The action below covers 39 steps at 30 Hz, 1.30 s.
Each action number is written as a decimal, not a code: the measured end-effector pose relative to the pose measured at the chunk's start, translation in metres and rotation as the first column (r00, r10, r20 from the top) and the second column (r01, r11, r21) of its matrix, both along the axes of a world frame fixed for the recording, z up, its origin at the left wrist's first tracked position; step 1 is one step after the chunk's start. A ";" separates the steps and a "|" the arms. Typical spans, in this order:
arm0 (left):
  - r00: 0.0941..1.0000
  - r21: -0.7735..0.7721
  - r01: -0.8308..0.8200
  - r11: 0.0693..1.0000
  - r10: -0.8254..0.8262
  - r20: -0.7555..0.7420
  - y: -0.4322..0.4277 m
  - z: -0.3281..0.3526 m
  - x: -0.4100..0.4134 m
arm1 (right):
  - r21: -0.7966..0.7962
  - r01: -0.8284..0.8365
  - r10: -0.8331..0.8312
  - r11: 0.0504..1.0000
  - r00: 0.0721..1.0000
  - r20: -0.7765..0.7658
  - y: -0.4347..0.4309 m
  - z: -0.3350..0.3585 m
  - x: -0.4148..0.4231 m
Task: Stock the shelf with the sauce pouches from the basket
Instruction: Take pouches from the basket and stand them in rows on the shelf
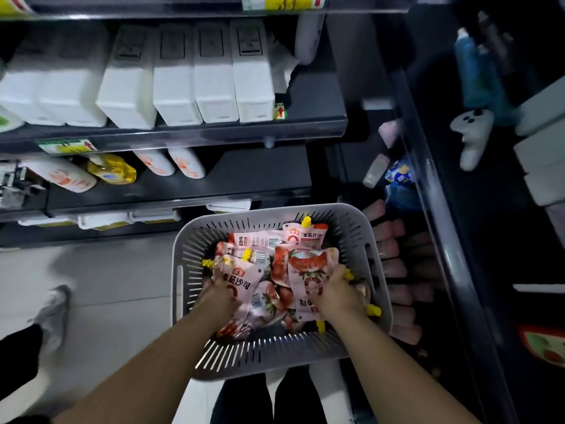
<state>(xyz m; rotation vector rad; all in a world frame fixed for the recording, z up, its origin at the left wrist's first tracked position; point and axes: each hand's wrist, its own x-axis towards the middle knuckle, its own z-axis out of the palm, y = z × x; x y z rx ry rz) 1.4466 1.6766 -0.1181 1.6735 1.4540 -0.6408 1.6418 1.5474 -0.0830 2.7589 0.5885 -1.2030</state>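
Both hands [220, 298] [340, 289] grip sauce pouches [244, 278] inside the basket [275, 347].

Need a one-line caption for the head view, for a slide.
Left hand and right hand grip pouches in the grey basket, in front of the shelf.

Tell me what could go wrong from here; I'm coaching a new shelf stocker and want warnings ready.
1. The left hand and right hand each hold a red-and-white, yellow-capped sauce pouch within a loose heap; lifting may drag neighbours over the rim of the grey slotted plastic basket.
2. The white, orange-printed bottles lean on the dark shelf; pouches pushed in beside them could topple them.
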 end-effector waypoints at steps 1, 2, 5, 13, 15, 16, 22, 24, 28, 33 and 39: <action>0.999 0.022 -0.047 0.999 0.046 0.017 0.000 -0.002 0.001 | 0.034 0.047 -0.048 0.998 0.999 0.007 0.001 -0.003 -0.002; 0.997 0.031 -0.071 0.997 0.070 0.020 0.000 -0.003 0.002 | 0.077 0.108 -0.108 0.991 0.994 -0.002 0.003 -0.004 -0.003; 0.997 0.042 -0.075 0.996 0.075 0.014 0.001 -0.012 0.005 | 0.174 0.274 -0.263 0.946 0.961 -0.085 0.007 -0.007 -0.002; 0.999 0.079 -0.045 0.996 0.043 0.024 0.009 -0.017 0.004 | 0.219 -0.380 0.398 0.899 0.916 -0.044 0.032 0.016 0.026; 0.998 0.104 0.058 0.993 -0.061 0.027 0.008 -0.014 0.002 | 0.146 -0.670 0.679 0.728 0.734 -0.014 0.054 0.028 0.033; 0.994 0.115 0.098 0.989 -0.103 0.034 0.006 -0.014 0.001 | 0.085 -0.772 0.776 0.630 0.631 -0.022 0.067 0.034 0.035; 0.988 0.043 0.087 0.995 -0.091 0.124 0.004 -0.010 -0.004 | 0.050 -0.925 0.879 0.376 0.373 0.297 0.092 0.037 0.010; 0.987 0.034 0.088 0.996 -0.092 0.129 0.006 -0.008 -0.003 | 0.212 -0.710 0.581 0.672 0.683 0.442 0.072 0.025 0.004; 0.986 0.026 -0.078 0.997 0.073 0.152 0.009 -0.004 0.001 | 0.259 0.373 -0.379 0.891 0.925 -0.029 0.028 -0.001 -0.010; 0.794 -0.138 -0.484 0.864 0.500 0.345 0.018 -0.003 0.016 | 0.167 0.610 -0.518 0.774 0.763 -0.388 0.026 -0.021 -0.006; 0.744 -0.344 -0.472 0.812 0.576 0.338 0.015 -0.003 0.018 | 0.054 0.564 -0.459 0.824 0.720 -0.520 0.029 -0.018 -0.005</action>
